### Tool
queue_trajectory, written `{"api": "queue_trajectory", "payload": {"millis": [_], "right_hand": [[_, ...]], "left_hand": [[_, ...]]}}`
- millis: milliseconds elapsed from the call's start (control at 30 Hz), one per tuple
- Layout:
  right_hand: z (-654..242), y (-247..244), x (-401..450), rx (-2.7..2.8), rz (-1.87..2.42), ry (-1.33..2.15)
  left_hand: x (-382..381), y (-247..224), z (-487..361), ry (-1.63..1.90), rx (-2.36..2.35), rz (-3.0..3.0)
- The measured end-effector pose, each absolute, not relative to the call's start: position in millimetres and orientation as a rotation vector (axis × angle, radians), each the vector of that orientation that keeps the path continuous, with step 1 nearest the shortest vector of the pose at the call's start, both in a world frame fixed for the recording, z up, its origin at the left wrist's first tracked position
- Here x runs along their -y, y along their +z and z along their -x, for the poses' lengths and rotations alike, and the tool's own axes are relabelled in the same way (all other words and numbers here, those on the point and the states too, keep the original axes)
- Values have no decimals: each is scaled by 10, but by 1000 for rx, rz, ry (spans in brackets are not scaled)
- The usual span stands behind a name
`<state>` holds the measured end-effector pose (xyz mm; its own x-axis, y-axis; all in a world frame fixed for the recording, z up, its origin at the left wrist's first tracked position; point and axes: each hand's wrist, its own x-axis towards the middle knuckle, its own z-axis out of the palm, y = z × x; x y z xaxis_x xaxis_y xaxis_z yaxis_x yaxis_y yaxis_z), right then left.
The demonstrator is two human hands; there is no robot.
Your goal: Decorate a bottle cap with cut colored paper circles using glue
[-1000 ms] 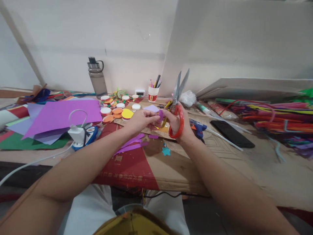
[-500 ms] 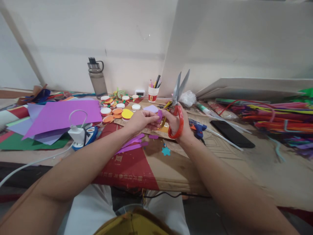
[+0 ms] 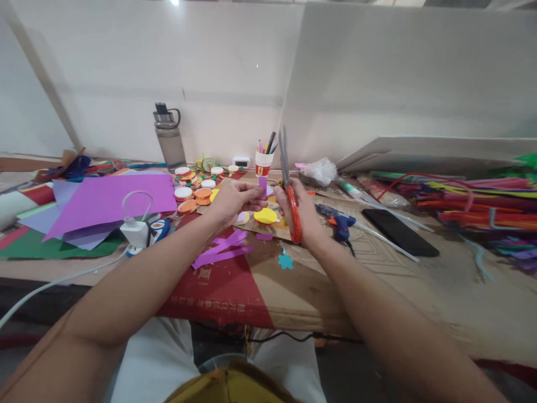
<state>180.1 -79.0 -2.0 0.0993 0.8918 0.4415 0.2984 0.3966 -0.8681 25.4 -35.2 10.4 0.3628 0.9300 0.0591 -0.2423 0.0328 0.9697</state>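
Observation:
Between the fingertips of my left hand is a small purple paper piece, held upright. My right hand holds scissors with red handles, their blades pointing up and away from the purple piece. Below the hands lie purple paper strips, a yellow paper disc and a teal flower shape. A small purple scrap rests on the cardboard.
A bottle and a pen cup stand at the back. Purple sheets and a white plug are left. A glue gun, a black phone and coloured stems are right.
My hands have moved apart, and my right hand has left the purple piece. The scissors have turned more edge-on, their blades closer together. The yellow disc below the hands is now uncovered.

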Motion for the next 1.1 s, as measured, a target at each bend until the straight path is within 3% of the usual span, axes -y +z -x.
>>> {"api": "queue_trajectory", "payload": {"millis": [233, 1100], "right_hand": [[-1799, -28, 875, 1722, 1192, 580], [-1777, -77, 891, 1810, 1264, 681]], "left_hand": [[350, 255, -206, 1174, -767, -1053], [374, 272, -188, 1196, -742, -960]]}}
